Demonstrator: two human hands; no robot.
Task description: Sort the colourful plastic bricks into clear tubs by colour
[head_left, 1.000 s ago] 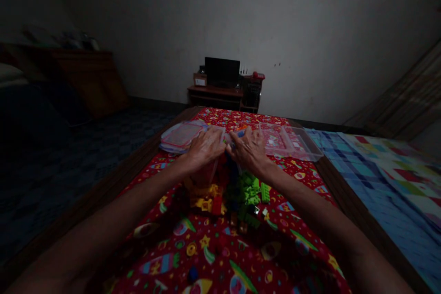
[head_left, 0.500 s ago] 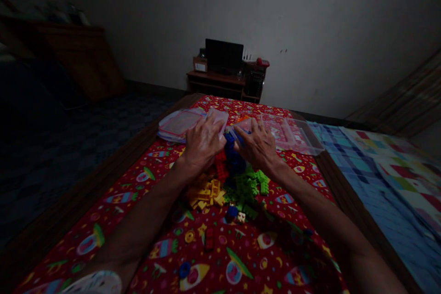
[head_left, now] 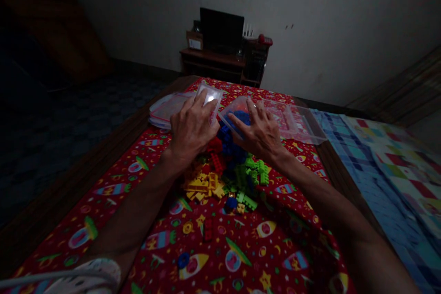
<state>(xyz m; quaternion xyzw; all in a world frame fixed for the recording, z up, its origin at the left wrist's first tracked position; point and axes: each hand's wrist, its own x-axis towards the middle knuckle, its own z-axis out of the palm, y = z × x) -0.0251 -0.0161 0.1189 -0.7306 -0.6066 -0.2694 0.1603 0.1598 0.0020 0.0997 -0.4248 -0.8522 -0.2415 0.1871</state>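
Note:
My left hand (head_left: 193, 126) grips a small clear plastic container (head_left: 211, 94), tilted above the pile, with fingers over its side. A second clear plastic container (head_left: 225, 114) is in my right hand (head_left: 258, 128), whose fingers are spread across it; my thumb is partly hidden. Blue building bricks (head_left: 229, 140) show beneath and through this container. Below both hands lie red bricks (head_left: 217, 163), yellow bricks (head_left: 200, 186) and green bricks (head_left: 253, 172), heaped loosely by colour.
Clear lids with pink rims (head_left: 161, 110) are stacked at left. A larger clear tray (head_left: 310, 124) lies at right. A red brick (head_left: 208, 229) and a blue ring (head_left: 183, 259) sit nearer me on the patterned red cloth (head_left: 241, 239). A bed (head_left: 372, 161) adjoins the right side.
My left hand has raised and tilted its container to a steeper angle. My right hand's container is lifted slightly and shows more. The view has tipped downward a little.

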